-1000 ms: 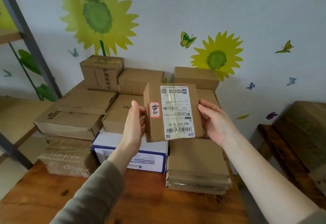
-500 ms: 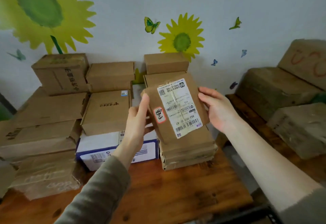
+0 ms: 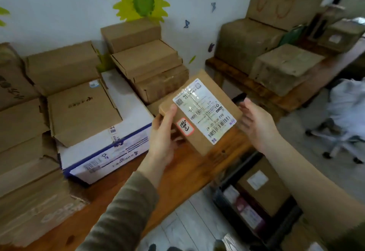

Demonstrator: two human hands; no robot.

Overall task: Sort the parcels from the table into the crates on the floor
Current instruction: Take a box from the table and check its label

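We read 863-H10 and 47 beside barcodes on the white shipping label (image 3: 205, 110) of the parcel (image 3: 212, 82). A red-edged sticker (image 3: 185, 126) next to it bears handwritten characters we cannot make out.

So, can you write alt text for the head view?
A left hand grips a small labelled cardboard parcel over a wooden table, the right hand open beside it. Stacked cardboard boxes cover the table; a dark crate holding parcels stands on the floor.

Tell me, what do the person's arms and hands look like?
The left hand and right hand are bare, no gloves or rings showing. The left sleeve is grey-green and reaches the wrist. The right sleeve, same colour, sits far up, leaving the forearm uncovered.
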